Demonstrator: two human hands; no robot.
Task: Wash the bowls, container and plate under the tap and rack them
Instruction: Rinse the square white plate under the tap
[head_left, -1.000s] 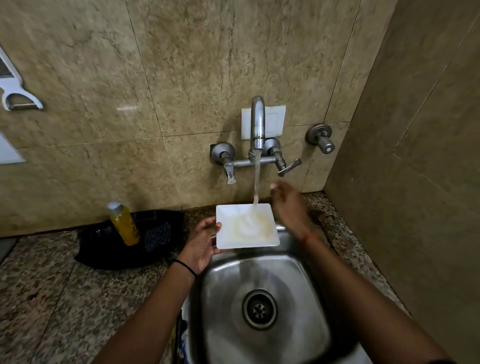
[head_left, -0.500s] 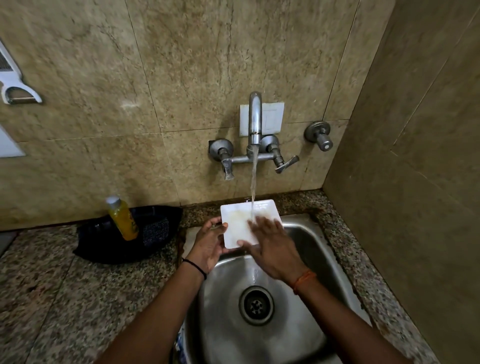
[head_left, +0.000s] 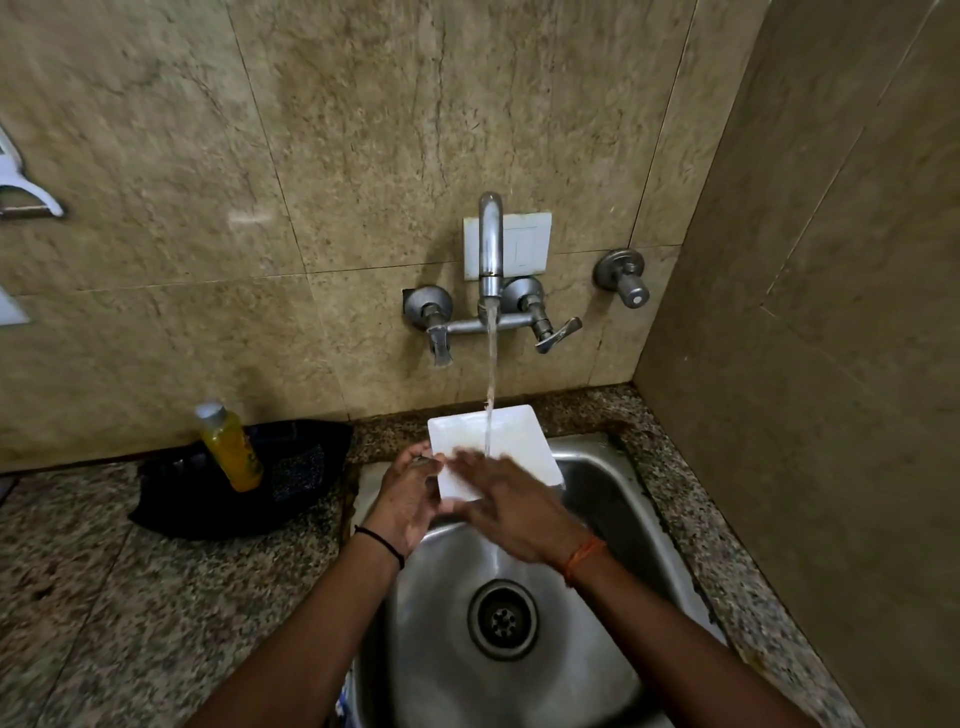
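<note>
- The square white plate (head_left: 506, 439) sits tilted over the sink (head_left: 613, 499), right under the tap (head_left: 490, 244), so the stream runs across it.
- Left hand (head_left: 410, 496) pinches its left edge, likely to steady it.
- Right hand (head_left: 511, 506) lies flat, fingers (head_left: 470, 462) spread, apparently rubbing the surface.

No text, brand, number or sign can be read here. The yellow bottle (head_left: 228, 447), standing on the tabletop to the left of the sink (head_left: 613, 499), carries a small dark mark low on its side that may be printing, but it is too blurred and too small to make out. The white plate (head_left: 519, 441) held over the sink bears no lettering on its visible face.
</note>
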